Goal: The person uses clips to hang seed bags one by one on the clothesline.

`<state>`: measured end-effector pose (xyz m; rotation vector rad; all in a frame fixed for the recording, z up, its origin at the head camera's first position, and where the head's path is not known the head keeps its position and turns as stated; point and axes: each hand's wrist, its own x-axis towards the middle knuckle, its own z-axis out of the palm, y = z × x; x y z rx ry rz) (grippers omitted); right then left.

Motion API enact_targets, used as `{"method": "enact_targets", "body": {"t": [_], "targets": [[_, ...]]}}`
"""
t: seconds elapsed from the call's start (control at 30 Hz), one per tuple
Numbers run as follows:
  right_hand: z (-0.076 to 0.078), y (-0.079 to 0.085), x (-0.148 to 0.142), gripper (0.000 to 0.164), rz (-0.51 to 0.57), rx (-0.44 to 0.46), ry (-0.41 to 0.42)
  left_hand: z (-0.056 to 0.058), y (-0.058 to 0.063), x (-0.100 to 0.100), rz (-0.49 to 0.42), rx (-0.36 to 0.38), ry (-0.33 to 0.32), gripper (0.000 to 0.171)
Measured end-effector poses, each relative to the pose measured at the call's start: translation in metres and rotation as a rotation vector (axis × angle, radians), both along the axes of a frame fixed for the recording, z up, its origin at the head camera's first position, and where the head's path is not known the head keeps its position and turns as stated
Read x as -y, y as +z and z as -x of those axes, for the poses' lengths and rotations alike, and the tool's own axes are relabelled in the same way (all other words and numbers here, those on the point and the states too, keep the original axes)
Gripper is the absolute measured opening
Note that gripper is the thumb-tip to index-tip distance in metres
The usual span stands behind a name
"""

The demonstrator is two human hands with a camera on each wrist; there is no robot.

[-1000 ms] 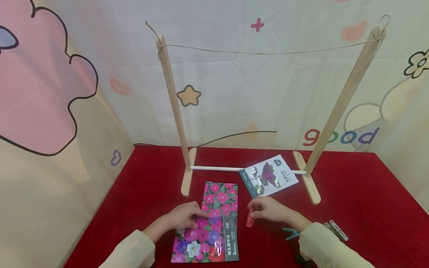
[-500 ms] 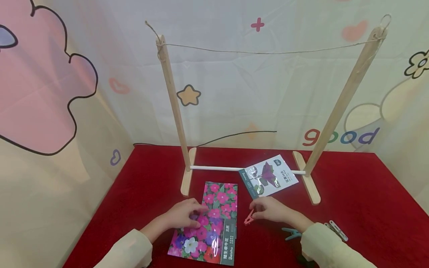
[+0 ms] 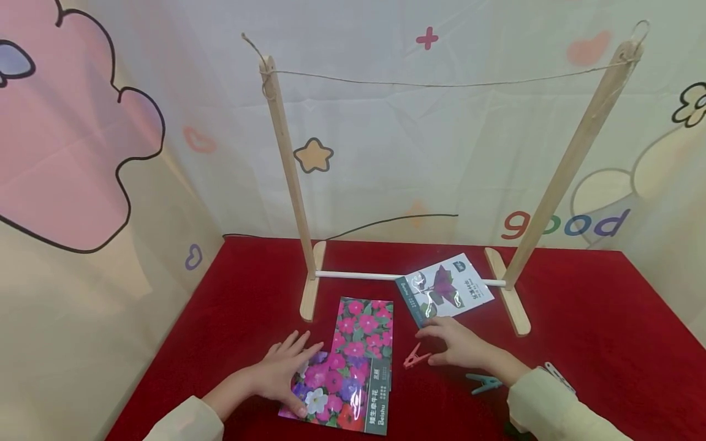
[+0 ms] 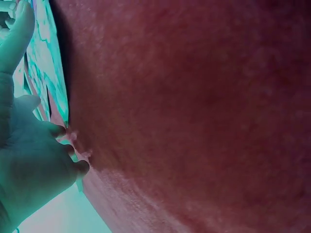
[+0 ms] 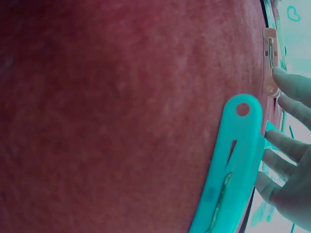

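My left hand point(image 3: 273, 370) lies spread on the left edge of a seed packet with multicoloured flowers point(image 3: 339, 392), its thumb over the lower left corner. That packet overlaps a second seed packet with pink flowers point(image 3: 364, 327) just behind it. My right hand point(image 3: 460, 344) hovers over the red cloth with fingers loosely bent and nothing held. A pink clothespin point(image 3: 412, 358) lies just beyond its thumb tip; the right wrist view shows the thumb tip right at the end of this clothespin point(image 5: 267, 80). Under the right forearm lies a blue clothespin point(image 3: 483, 383), large in the right wrist view.
A wooden stand point(image 3: 292, 177) has a string point(image 3: 419, 84) tied between its two posts and a white rod point(image 3: 358, 275) low down. A third seed packet with a purple flower point(image 3: 444, 288) leans over the rod. A white clothespin point(image 3: 558, 375) shows beside the right sleeve.
My right hand has let go of the pink clothespin, which now lies on the cloth. My left hand has slid left and spread its fingers; the multicoloured packet was shifted slightly left earlier.
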<state>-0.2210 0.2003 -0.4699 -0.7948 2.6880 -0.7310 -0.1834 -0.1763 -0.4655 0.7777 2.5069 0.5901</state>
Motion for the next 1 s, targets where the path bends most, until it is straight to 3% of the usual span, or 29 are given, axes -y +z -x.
{"method": "enact_targets", "body": {"t": [0.33,0.73,1.0], "targets": [[-0.002,0.0,-0.002,0.047,-0.013,0.01,0.001,-0.001,-0.004,0.001,0.021,0.009,0.026,0.108],[-0.003,0.0,-0.001,0.04,-0.05,-0.087,0.049,0.017,-0.007,0.005,0.054,-0.051,0.064,0.1],[-0.004,-0.002,0.0,0.039,-0.055,-0.121,0.051,0.02,-0.01,0.005,0.013,-0.102,0.085,0.09]]}}
